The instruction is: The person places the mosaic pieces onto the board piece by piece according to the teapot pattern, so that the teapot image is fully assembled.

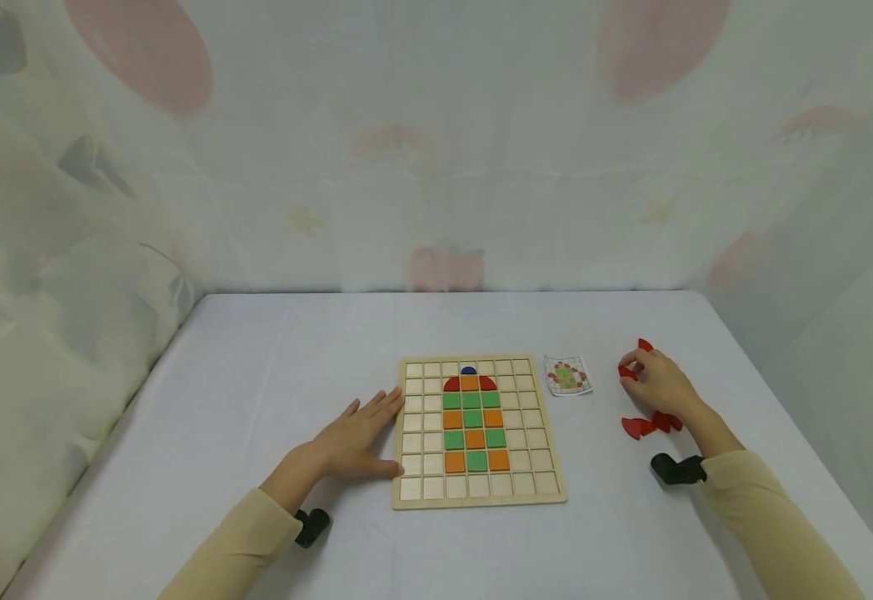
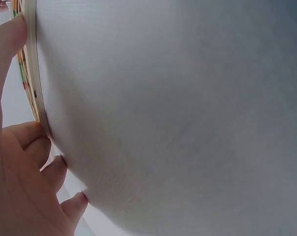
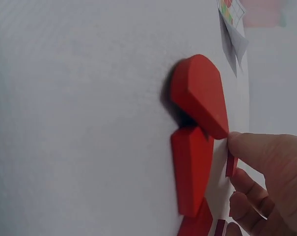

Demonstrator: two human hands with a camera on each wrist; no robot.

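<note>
A wooden grid board lies on the table, carrying green and orange squares with red quarter-circles and a blue half-circle at the top. My left hand rests beside it, fingers spread; thumb and fingertips touch its left edge, seen side-on as a pale wooden strip in the left wrist view. Over on the right, my right hand pinches a red quarter-circle piece between thumb and fingers. Another red piece lies just beyond its fingers.
Several loose red pieces lie below the right hand, some overlapping; they show large in the right wrist view as red wedges. A printed pattern card with a raised corner sits right of the board. Patterned curtains hang behind the table.
</note>
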